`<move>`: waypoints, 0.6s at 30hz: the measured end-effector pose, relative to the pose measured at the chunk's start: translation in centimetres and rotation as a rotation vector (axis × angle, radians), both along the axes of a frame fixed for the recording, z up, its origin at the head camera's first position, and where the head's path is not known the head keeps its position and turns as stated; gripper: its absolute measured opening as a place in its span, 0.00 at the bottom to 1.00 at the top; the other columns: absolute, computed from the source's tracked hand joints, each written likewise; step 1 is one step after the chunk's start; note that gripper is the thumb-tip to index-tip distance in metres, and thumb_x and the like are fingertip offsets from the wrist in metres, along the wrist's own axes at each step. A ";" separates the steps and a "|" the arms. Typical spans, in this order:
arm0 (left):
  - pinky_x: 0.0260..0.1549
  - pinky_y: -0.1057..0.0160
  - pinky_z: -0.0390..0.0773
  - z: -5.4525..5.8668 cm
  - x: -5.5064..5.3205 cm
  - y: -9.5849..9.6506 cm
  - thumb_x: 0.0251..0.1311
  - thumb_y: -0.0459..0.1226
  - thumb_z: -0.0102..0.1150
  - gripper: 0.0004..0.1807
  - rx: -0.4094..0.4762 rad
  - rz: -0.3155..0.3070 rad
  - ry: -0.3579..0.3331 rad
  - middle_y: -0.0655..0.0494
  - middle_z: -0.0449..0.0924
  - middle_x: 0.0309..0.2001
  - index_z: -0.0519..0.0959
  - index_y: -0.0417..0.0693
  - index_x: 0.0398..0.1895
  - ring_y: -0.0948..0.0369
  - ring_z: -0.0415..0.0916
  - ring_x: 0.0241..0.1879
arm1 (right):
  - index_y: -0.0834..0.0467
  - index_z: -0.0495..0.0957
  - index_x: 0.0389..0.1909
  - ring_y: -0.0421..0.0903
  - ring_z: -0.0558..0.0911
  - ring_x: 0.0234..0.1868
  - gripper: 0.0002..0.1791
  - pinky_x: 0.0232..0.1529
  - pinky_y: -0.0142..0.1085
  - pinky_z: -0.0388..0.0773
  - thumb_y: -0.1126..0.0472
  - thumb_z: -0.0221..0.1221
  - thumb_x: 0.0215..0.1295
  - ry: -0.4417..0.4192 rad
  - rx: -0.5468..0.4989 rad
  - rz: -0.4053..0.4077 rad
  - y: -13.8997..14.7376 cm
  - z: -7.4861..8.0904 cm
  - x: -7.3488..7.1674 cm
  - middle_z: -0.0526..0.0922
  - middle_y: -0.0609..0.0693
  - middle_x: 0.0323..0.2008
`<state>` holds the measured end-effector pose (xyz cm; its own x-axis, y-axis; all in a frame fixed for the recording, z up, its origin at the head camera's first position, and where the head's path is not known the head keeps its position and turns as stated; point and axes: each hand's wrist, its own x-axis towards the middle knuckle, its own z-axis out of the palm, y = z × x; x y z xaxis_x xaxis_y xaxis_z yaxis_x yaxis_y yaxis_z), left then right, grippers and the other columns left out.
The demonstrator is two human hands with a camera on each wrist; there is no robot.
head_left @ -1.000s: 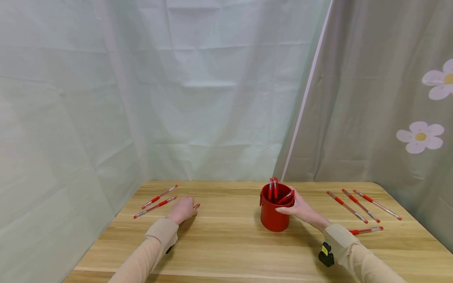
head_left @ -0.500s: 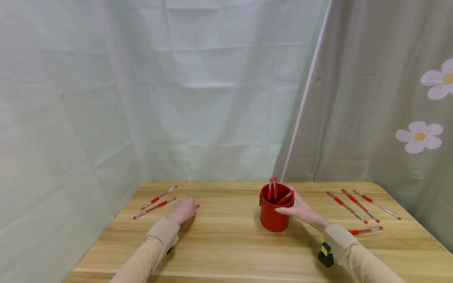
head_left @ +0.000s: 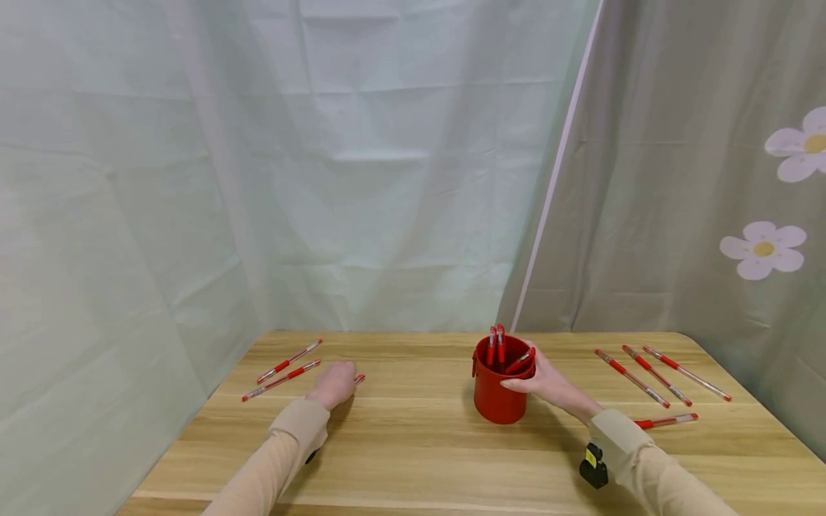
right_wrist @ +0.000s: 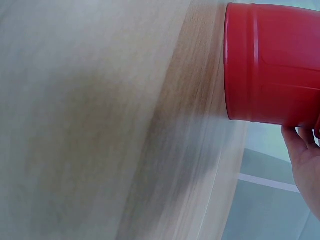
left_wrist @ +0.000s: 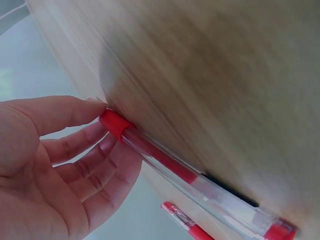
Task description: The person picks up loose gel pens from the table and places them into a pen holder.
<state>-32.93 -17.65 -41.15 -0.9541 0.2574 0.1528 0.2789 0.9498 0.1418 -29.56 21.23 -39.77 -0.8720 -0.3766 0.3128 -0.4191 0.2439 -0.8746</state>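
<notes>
My left hand (head_left: 334, 385) is low over the left part of the table, pinching a red gel pen (left_wrist: 167, 162) by one end between thumb and fingers. In the left wrist view this pen slants down to the right, close over the wood. My right hand (head_left: 548, 381) grips a red pen cup (head_left: 500, 403) from its right side, the thumb at the front near the rim. The cup stands upright on the table. Inside it are three red pens (head_left: 500, 344), two nearly vertical and one leaning right. In the right wrist view, fingertips (right_wrist: 291, 137) show against the cup's wall.
Two red pens (head_left: 288, 360) lie left of my left hand. On the right several more pens (head_left: 654, 376) lie slanted on the wooden table (head_left: 413, 459), one partly hidden behind my right sleeve (head_left: 622, 441). A pale curtain (head_left: 387, 179) hangs behind the table's far edge.
</notes>
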 end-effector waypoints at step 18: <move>0.20 0.58 0.69 -0.2 -0.1 0.1 0.45 0.22 0.57 0.08 0.030 -0.036 0.003 0.52 0.68 0.20 0.70 0.39 0.21 0.58 0.66 0.21 | 0.63 0.54 0.61 0.57 0.67 0.54 0.40 0.48 0.42 0.69 0.61 0.66 0.51 0.015 -0.002 -0.004 0.4 -1.4 -1.0 0.64 0.60 0.56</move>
<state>-33.07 -17.53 -41.39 -0.9440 0.2863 0.1638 0.3129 0.9346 0.1694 -30.57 21.60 -41.19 -0.8684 -0.3729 0.3269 -0.4315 0.2435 -0.8686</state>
